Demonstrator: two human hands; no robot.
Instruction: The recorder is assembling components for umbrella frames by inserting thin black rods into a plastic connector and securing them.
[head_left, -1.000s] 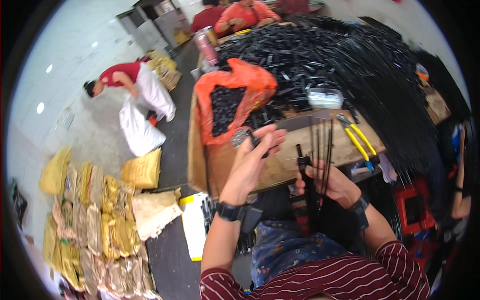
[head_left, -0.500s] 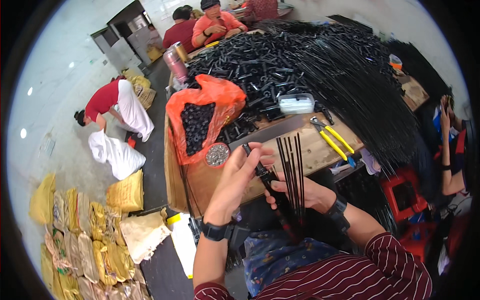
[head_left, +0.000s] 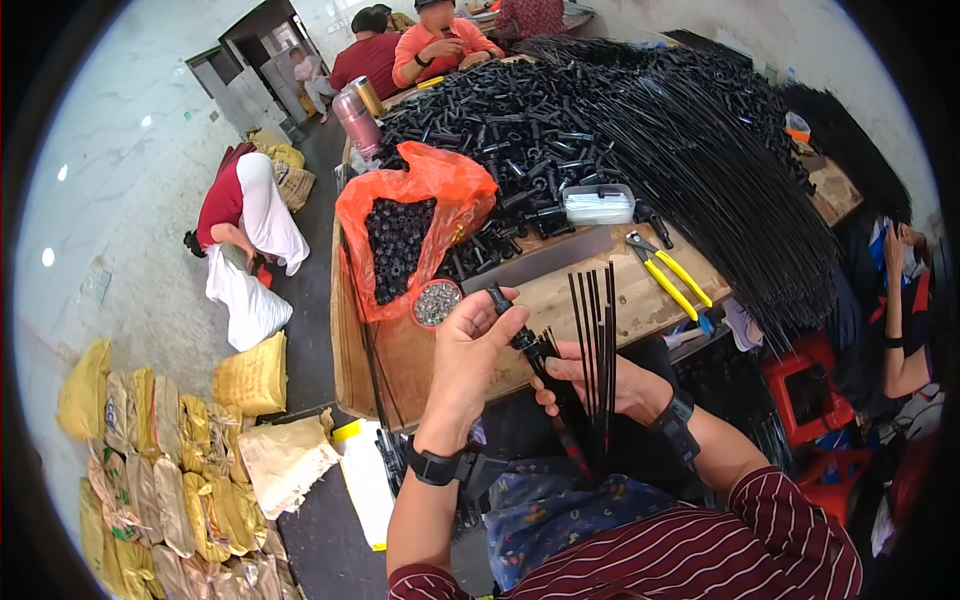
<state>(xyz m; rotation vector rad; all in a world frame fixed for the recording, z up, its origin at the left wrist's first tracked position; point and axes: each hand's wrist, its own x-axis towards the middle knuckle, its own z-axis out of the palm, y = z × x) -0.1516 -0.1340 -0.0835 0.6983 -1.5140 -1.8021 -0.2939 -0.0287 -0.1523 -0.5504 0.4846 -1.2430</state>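
Between the thumb and fingers of my left hand (head_left: 468,345) is the top of a black tube-shaped plastic part (head_left: 521,338), tilted up to the left. My right hand (head_left: 630,388) is closed around its lower section and also keeps a bunch of thin black rods (head_left: 594,350) standing nearly upright. More short black rod ends show beside the tube. The lower ends are dark and hard to separate. Beyond my left hand stands a small round tub of silvery metal bits (head_left: 436,303). An orange plastic bag (head_left: 467,190) of small black parts lies open behind it.
Black plastic parts (head_left: 490,115) and long black rods (head_left: 720,190) are heaped over the wooden table (head_left: 400,365). Yellow-handled pliers (head_left: 670,277) and a clear plastic box (head_left: 598,206) lie to the right. A red stool (head_left: 800,390) stands right. Other people work around the room; sacks (head_left: 190,480) line the left.
My left fingers have drawn back and curled around the tube's top; before, they stretched across it toward the rods. The person at the left has bent lower over the white sack.
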